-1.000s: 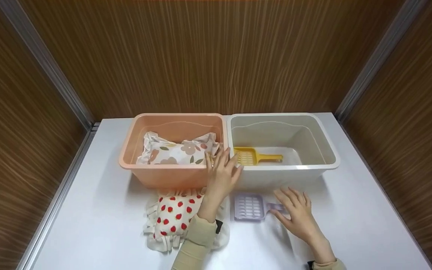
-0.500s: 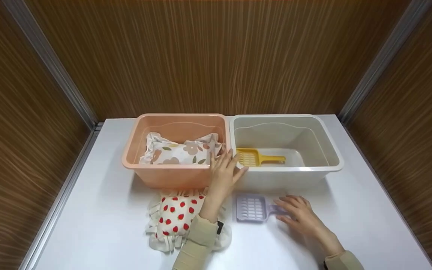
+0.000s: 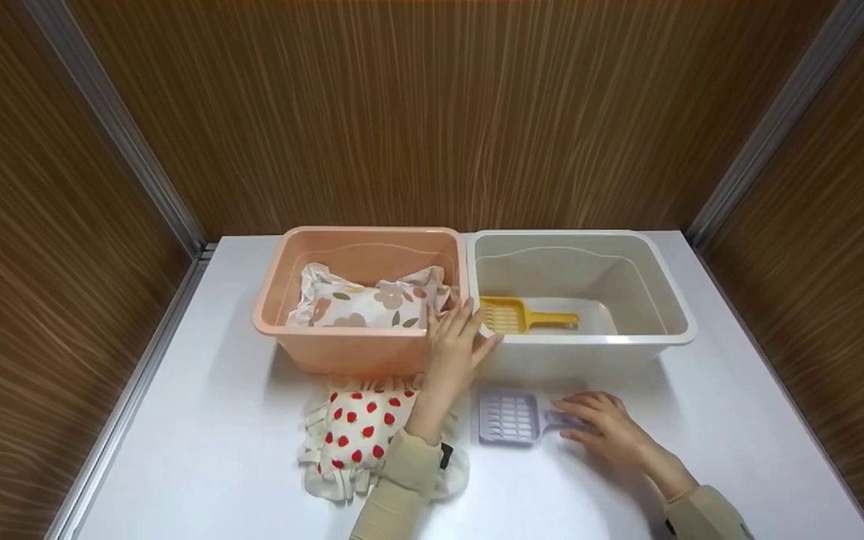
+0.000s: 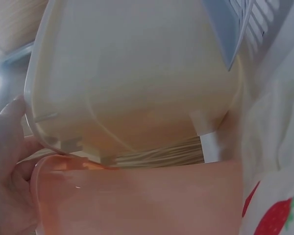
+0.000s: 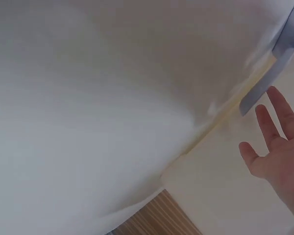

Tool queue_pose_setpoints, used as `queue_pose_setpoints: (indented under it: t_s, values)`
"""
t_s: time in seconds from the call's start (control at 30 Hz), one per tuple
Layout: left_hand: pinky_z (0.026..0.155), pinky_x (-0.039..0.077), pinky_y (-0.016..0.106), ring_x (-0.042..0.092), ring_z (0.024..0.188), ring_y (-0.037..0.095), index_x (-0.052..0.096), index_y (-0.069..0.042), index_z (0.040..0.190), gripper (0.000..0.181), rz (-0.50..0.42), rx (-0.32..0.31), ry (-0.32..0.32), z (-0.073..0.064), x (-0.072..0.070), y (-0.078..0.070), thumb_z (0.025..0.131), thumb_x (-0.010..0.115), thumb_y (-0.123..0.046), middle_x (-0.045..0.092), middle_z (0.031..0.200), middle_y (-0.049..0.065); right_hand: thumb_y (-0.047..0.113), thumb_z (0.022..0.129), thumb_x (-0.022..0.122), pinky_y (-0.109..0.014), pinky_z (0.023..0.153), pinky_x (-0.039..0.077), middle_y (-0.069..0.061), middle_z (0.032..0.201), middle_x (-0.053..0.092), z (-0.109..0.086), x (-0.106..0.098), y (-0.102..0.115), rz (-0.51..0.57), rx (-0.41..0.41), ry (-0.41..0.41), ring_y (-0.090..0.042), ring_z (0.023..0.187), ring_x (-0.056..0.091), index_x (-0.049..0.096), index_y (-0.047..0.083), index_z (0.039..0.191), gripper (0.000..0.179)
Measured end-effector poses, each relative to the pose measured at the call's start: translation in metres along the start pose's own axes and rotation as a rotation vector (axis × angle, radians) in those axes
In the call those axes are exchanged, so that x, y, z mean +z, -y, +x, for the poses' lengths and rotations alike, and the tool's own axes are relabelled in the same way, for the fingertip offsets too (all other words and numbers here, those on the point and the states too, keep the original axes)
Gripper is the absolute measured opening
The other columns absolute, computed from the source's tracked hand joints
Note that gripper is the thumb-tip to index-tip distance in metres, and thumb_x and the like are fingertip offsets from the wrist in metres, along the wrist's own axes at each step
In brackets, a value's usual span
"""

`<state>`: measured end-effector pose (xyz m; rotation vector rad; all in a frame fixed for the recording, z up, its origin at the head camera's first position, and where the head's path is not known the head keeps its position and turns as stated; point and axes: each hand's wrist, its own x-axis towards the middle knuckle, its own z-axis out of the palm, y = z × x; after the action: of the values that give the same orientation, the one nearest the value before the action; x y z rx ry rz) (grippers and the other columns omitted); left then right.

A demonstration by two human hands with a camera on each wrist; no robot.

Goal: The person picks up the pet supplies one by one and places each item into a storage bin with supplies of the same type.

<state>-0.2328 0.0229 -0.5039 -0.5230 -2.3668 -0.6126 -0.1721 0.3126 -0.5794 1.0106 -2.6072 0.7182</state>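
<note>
My left hand (image 3: 453, 358) rests with spread fingers over the adjoining rims of a peach bin (image 3: 361, 352) and an off-white bin (image 3: 582, 360). In the left wrist view, its thumb lies at the off-white bin's rim. My right hand (image 3: 608, 427) is at the handle of a purple slotted litter scoop (image 3: 509, 418) lying on the table; its fingers partly cover that handle in the head view. The right wrist view shows those fingers extended beside the handle (image 5: 267, 83), not curled round it.
A floral pillow (image 3: 364, 301) lies inside the peach bin, and a yellow litter scoop (image 3: 507, 315) inside the off-white one. A strawberry-print pillow (image 3: 363, 427) with ruffles sits on the white table (image 3: 214, 450), partly under my left forearm. Wood-grain panels (image 3: 432, 112) enclose the table.
My right hand has come down from above the purple scoop to its handle. The left hand stays over the bin rims. The whole scene has shifted slightly rightward in the head view.
</note>
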Motion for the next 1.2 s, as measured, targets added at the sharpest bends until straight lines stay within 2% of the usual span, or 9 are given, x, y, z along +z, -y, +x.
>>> queue_pose_setpoints:
  t_s: [0.17,0.27,0.5,0.63,0.87,0.93,1.03,1.1,1.2]
  values:
    - [0.108,0.029,0.065,0.057,0.123,0.029,0.067,-0.009,0.121,0.049,0.003,0.005,-0.031,-0.001,0.002,0.0,0.089,0.065,-0.045,0.061,0.132,0.013,0.017,0.084,0.075,-0.055,0.09,0.034,-0.006,0.112,0.068,0.002,0.002,-0.003,0.081,0.055,0.05,-0.028,0.104,0.055,0.067,0.009,0.122,0.039]
    - [0.108,0.029,0.065,0.057,0.123,0.028,0.067,-0.01,0.122,0.049,0.019,0.001,-0.027,-0.002,0.002,0.0,0.089,0.064,-0.046,0.061,0.133,0.012,0.02,0.087,0.073,-0.05,0.088,0.035,-0.005,0.112,0.069,0.003,0.004,-0.004,0.127,0.091,0.08,-0.023,0.102,0.055,0.067,0.009,0.122,0.037]
    - [0.11,0.027,0.064,0.058,0.122,0.027,0.067,-0.011,0.122,0.049,0.029,-0.014,-0.002,-0.002,0.002,-0.001,0.091,0.061,-0.048,0.061,0.134,0.011,0.026,0.093,0.066,-0.038,0.09,0.047,-0.003,0.115,0.067,0.001,0.003,-0.009,0.258,0.187,0.172,-0.014,0.102,0.055,0.062,0.008,0.13,0.042]
    - [0.11,0.027,0.064,0.058,0.122,0.027,0.067,-0.011,0.123,0.05,0.03,-0.024,0.009,-0.002,0.002,-0.002,0.09,0.061,-0.048,0.06,0.134,0.01,0.028,0.094,0.065,-0.032,0.09,0.049,-0.005,0.115,0.067,0.001,0.002,-0.012,0.311,0.22,0.204,-0.014,0.102,0.054,0.059,0.007,0.134,0.045]
    - [0.111,0.025,0.064,0.056,0.124,0.027,0.067,-0.011,0.124,0.05,0.013,-0.035,0.018,-0.002,0.002,-0.002,0.09,0.061,-0.048,0.06,0.135,0.011,0.028,0.092,0.067,-0.029,0.086,0.049,-0.008,0.113,0.065,0.0,0.003,-0.015,0.365,0.265,0.241,-0.014,0.099,0.055,0.057,0.007,0.136,0.049]
    - [0.111,0.025,0.063,0.057,0.123,0.027,0.067,-0.011,0.124,0.05,0.015,-0.037,0.02,-0.002,0.001,-0.002,0.09,0.061,-0.048,0.06,0.135,0.011,0.028,0.093,0.066,-0.028,0.087,0.049,-0.009,0.112,0.064,0.0,0.003,-0.016,0.401,0.29,0.268,-0.014,0.099,0.056,0.055,0.007,0.138,0.051]
    - [0.112,0.024,0.062,0.057,0.123,0.027,0.066,-0.011,0.124,0.05,0.015,-0.038,0.024,-0.001,0.0,-0.003,0.09,0.061,-0.048,0.059,0.136,0.01,0.027,0.094,0.064,-0.027,0.092,0.049,-0.015,0.12,0.063,0.001,0.003,-0.016,0.447,0.317,0.296,-0.019,0.106,0.059,0.053,0.005,0.139,0.051]
    - [0.112,0.024,0.062,0.057,0.123,0.028,0.066,-0.011,0.124,0.05,0.011,-0.037,0.026,-0.001,0.001,-0.002,0.09,0.061,-0.047,0.059,0.136,0.01,0.024,0.095,0.063,-0.027,0.094,0.049,-0.017,0.123,0.062,0.002,0.003,-0.016,0.46,0.313,0.297,-0.023,0.108,0.06,0.053,0.004,0.138,0.049]
    - [0.112,0.025,0.062,0.056,0.124,0.027,0.066,-0.012,0.124,0.049,0.015,-0.036,0.027,0.0,0.001,-0.001,0.091,0.061,-0.048,0.059,0.136,0.01,0.022,0.096,0.062,-0.026,0.093,0.049,-0.015,0.117,0.064,0.002,0.004,-0.014,0.459,0.288,0.283,-0.019,0.106,0.059,0.056,0.004,0.134,0.043]
